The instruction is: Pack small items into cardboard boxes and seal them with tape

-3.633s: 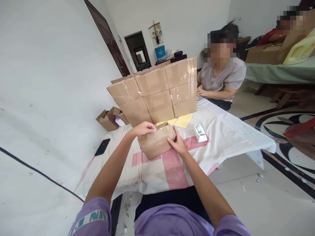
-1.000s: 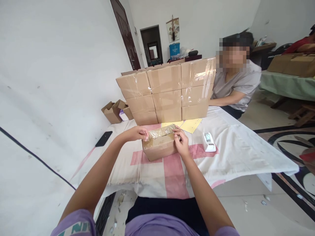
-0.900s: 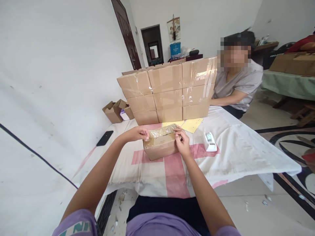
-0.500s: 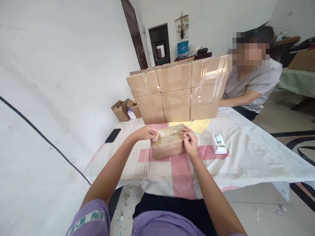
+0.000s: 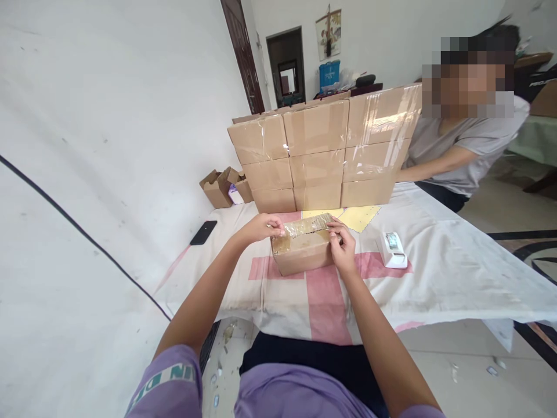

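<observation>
A small cardboard box (image 5: pixel 304 256) sits before me on the cloth-covered table. Along its top runs a strip of clear packing tape (image 5: pixel 307 225), wrinkled and shiny. My left hand (image 5: pixel 266 226) pinches the strip's left end, thumb and fingertips pressed together above the box's left corner. At the opposite end my right hand (image 5: pixel 342 244) has its fingers bent over the right edge of the box, with the fingertips on the tape's right end. How much of the tape is stuck down cannot be made out.
Stacked taped cardboard boxes (image 5: pixel 315 157) form a wall behind. A white device (image 5: pixel 394 251) lies to the right, a black phone (image 5: pixel 203 233) to the left. Open boxes (image 5: pixel 216 188) stand by the wall, and yellow sheets (image 5: pixel 359 219) lie behind my box. A person (image 5: pixel 461 145) sits at right.
My view has tilted and shifted slightly. Both hands keep nearly the same hold at the ends of the tape, and the box stays in place.
</observation>
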Demonstrator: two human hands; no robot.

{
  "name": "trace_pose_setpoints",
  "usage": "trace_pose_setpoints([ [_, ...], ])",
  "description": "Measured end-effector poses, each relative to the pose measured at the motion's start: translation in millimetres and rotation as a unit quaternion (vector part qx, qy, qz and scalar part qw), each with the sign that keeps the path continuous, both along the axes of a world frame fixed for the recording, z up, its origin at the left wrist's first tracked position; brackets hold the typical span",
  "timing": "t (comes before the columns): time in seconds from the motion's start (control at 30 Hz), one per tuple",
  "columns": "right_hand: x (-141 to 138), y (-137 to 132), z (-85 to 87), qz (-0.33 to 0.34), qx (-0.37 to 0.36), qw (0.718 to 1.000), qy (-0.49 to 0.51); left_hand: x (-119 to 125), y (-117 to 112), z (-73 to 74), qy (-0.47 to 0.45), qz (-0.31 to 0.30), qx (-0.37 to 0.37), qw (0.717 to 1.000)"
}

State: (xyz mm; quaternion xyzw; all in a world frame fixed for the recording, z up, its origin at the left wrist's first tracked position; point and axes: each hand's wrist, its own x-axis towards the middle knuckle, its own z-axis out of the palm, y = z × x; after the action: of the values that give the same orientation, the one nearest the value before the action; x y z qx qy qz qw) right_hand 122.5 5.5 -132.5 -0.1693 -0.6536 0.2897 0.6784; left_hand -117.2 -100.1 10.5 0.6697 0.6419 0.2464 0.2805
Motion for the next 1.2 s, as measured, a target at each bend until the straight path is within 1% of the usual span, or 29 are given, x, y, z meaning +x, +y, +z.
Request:
trace_pose_setpoints([
  [0.13, -0.9, 0.7, -1.9, -0.007, -0.01, 1.0, -0.001, -1.1, -1.1, 1.1, 0.02, -0.01, 0.014, 1.0],
  [0.23, -1.3, 1.0, -2.7, -0.01, -0.013, 1.0, -0.003, -4.1, 2.0, -0.8, 0.027, -0.023, 0.015, 0.999],
  [0.37, -1.4, 1.2, -2.4, -0.008, -0.014, 1.0, -0.003, -7.8, 8.3, -8.5, 0.031, -0.041, 0.016, 0.999],
  [0.5, -1.7, 1.1, -1.7, -0.012, -0.012, 1.0, -0.003, -11.9, 12.2, -17.2, 0.037, -0.037, 0.026, 0.998],
  [0.67, -1.6, -0.3, 0.2, -0.012, -0.007, 1.0, -0.001, -15.9, 12.9, -21.3, 0.02, -0.054, 0.017, 0.998],
  [0.8, -1.2, -1.4, 1.3, -0.01, -0.012, 1.0, -0.004, -14.1, 10.5, -16.6, 0.011, -0.066, 0.004, 0.998],
  [1.03, -0.5, -2.3, 0.9, -0.013, -0.018, 1.0, -0.006, -16.3, 6.5, 9.7, 0.007, -0.065, 0.01, 0.998],
  [1.1, -0.1, -2.5, 0.9, -0.011, -0.019, 1.0, -0.006, -17.5, 8.8, 12.4, 0.025, -0.078, -0.018, 0.996],
  [1.2, 0.1, -2.4, 0.8, -0.01, -0.016, 1.0, -0.005, -17.0, 14.5, 9.7, 0.056, -0.111, -0.058, 0.991],
])
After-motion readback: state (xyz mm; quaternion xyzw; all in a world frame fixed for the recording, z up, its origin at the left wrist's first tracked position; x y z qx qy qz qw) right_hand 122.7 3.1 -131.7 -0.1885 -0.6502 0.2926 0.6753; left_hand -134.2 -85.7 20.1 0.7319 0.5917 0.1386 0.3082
